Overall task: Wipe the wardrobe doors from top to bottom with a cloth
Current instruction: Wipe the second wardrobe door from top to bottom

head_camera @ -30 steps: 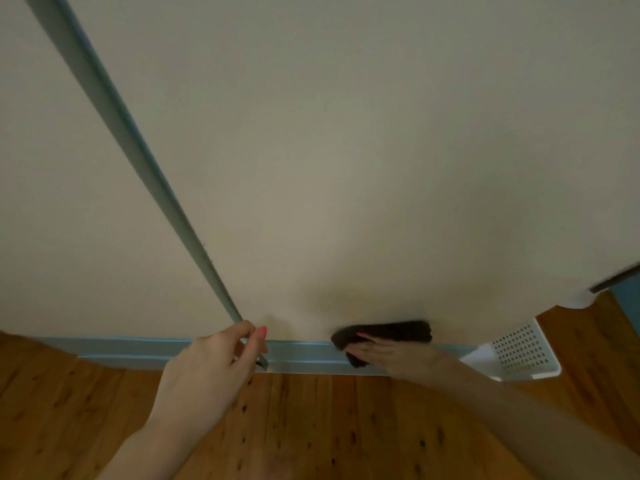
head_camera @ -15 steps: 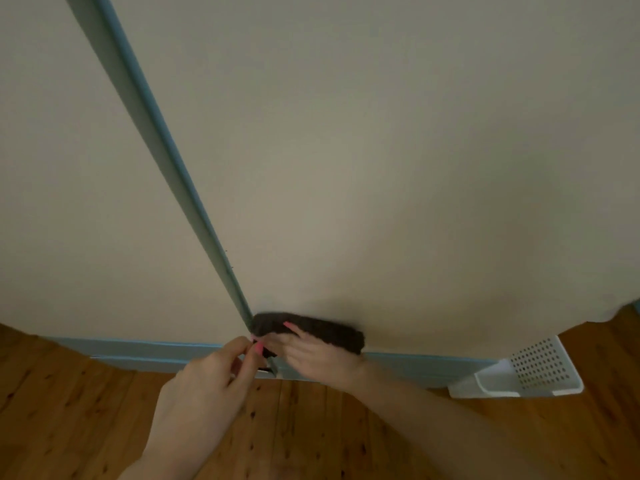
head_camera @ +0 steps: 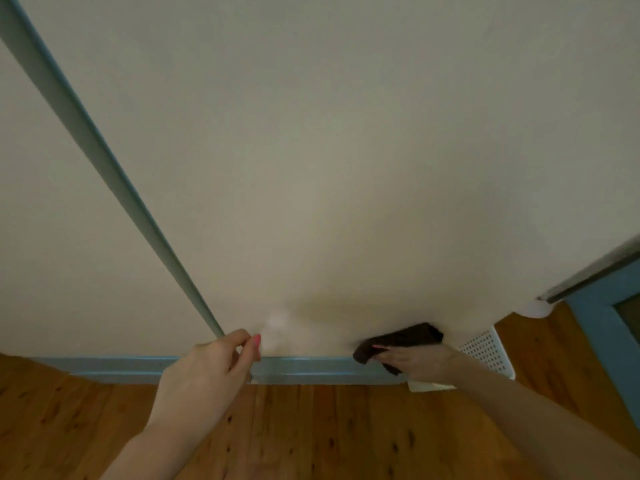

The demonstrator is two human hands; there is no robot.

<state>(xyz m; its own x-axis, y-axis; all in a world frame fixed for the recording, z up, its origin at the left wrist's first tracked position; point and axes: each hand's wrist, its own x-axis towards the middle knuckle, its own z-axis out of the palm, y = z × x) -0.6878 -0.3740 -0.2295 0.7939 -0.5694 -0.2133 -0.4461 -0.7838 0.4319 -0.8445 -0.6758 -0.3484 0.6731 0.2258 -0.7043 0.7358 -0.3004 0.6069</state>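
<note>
Soft, light dark cloth (head_camera: 401,341) low on the wardrobe door (head_camera: 346,168), pressed flat under right hand (head_camera: 415,362), best bunched; left hand (head_camera: 211,368) curled around door edge (head_camera: 104,161).

dim, soft light; wide-angle bending at edges; slightly blurred, perhaps motion

Below me the wooden floor (head_camera: 311,431) shows knotty orange boards. The wardrobe's blue bottom rail (head_camera: 131,367) runs along its far edge, and a white perforated basket (head_camera: 488,351) sits at the right.
</note>
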